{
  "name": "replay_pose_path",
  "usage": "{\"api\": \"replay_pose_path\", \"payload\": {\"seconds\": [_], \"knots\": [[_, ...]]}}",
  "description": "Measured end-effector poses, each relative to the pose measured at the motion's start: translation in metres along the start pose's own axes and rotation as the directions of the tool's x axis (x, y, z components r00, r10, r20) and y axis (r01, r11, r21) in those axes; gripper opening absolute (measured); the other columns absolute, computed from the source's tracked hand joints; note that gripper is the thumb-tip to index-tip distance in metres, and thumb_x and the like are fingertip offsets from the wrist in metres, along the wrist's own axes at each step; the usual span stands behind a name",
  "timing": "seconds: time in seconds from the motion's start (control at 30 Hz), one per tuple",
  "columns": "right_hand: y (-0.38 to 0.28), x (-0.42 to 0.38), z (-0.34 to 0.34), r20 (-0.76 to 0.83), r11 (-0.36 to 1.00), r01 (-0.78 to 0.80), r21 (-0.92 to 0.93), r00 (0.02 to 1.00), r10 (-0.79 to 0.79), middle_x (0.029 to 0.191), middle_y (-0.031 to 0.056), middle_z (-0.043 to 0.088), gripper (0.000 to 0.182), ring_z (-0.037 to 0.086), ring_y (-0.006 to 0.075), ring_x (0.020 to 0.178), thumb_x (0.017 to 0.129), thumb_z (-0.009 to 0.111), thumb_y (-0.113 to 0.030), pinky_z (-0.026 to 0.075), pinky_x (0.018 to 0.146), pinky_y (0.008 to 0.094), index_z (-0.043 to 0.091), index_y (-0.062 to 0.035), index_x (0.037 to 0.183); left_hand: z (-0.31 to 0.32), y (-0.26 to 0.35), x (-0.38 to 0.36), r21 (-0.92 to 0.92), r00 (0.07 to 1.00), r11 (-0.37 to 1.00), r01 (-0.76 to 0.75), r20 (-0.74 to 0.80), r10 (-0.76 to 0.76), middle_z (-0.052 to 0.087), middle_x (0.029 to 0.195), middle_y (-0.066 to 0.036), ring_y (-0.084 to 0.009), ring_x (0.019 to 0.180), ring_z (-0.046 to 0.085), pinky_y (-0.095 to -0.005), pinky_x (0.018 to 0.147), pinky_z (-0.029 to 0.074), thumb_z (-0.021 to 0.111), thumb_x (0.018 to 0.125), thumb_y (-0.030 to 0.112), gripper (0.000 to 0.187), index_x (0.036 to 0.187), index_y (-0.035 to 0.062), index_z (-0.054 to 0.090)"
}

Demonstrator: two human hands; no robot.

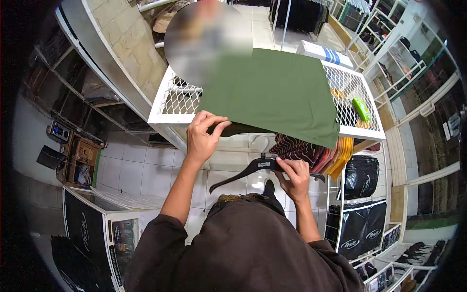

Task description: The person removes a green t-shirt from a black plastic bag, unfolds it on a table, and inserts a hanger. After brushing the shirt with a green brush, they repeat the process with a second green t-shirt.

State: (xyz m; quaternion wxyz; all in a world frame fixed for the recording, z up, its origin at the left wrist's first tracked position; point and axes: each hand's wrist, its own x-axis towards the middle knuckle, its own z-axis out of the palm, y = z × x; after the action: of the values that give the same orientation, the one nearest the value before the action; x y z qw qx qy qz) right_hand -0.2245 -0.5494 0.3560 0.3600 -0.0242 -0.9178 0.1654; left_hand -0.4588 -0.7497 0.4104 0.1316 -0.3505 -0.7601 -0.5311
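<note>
A green garment (pixel 272 92) lies spread over the white mesh table, its near edge hanging a little over the front; part of it is lost behind a blurred patch. My left hand (pixel 204 134) pinches its near left edge between thumb and fingers. Closed on the right half of a black clothes hanger (pixel 258 166) is my right hand (pixel 293 179). The hanger is held below the table's front edge, apart from the garment, with its metal hook upward and pale lettering at its centre.
Patterned and yellow folded cloths (pixel 340 158) hang beneath the right side of the mesh table (pixel 170 118). On its mesh lies a bright green packet (pixel 361 109). Black printed bags (pixel 362 228) stand to the right. A white counter (pixel 104 224) is at the left.
</note>
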Motion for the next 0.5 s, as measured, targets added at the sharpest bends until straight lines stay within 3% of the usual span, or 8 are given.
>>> {"api": "replay_pose_path", "payload": {"seconds": [0.1,0.23,0.37,0.5], "knots": [[-0.001,0.001,0.012,-0.050,0.999,0.047,0.000,0.998,-0.047,0.103,0.0000,0.072,0.047,0.063,0.0209,0.084,0.070,0.085,-0.009,0.044,0.077,0.0354,0.076,-0.0135,0.116,-0.002,0.011,0.003,0.120,0.993,0.987,-0.104,-0.035,0.109,0.066,0.084,-0.009,-0.0202,0.075,0.067,-0.0321,0.068,0.053,0.080,0.083,0.004,0.009,0.092,0.0021,0.077],[0.000,0.025,0.018,-0.052,0.994,0.095,-0.046,0.994,-0.097,0.102,0.0002,0.073,0.040,0.064,0.0209,0.084,0.072,0.083,-0.011,0.045,0.072,0.0350,0.077,-0.0135,0.112,-0.004,0.014,0.005,0.131,0.986,0.978,-0.165,-0.013,0.168,0.065,0.083,-0.009,-0.0234,0.078,0.064,-0.0345,0.069,0.050,0.079,0.083,0.005,0.009,0.091,0.0036,0.077],[0.019,0.049,0.012,-0.234,0.991,-0.024,-0.132,0.972,-0.007,0.099,0.0032,0.070,0.033,0.065,0.0247,0.082,0.075,0.085,-0.014,0.048,0.069,0.0378,0.075,-0.0139,0.106,-0.010,0.011,0.005,0.156,0.979,0.966,-0.204,0.044,0.200,0.063,0.081,-0.007,-0.0239,0.078,0.060,-0.0360,0.069,0.048,0.079,0.082,0.005,0.009,0.090,0.0051,0.077],[0.043,0.055,-0.013,-0.328,0.944,-0.279,-0.177,0.921,0.210,0.098,0.0112,0.066,0.027,0.066,0.0285,0.085,0.075,0.088,-0.014,0.055,0.075,0.0379,0.074,-0.0069,0.098,-0.012,0.009,0.005,0.161,0.977,0.964,-0.212,0.043,0.208,0.063,0.081,-0.007,-0.0239,0.078,0.059,-0.0363,0.069,0.048,0.080,0.081,0.006,0.008,0.089,0.0051,0.077]]}}
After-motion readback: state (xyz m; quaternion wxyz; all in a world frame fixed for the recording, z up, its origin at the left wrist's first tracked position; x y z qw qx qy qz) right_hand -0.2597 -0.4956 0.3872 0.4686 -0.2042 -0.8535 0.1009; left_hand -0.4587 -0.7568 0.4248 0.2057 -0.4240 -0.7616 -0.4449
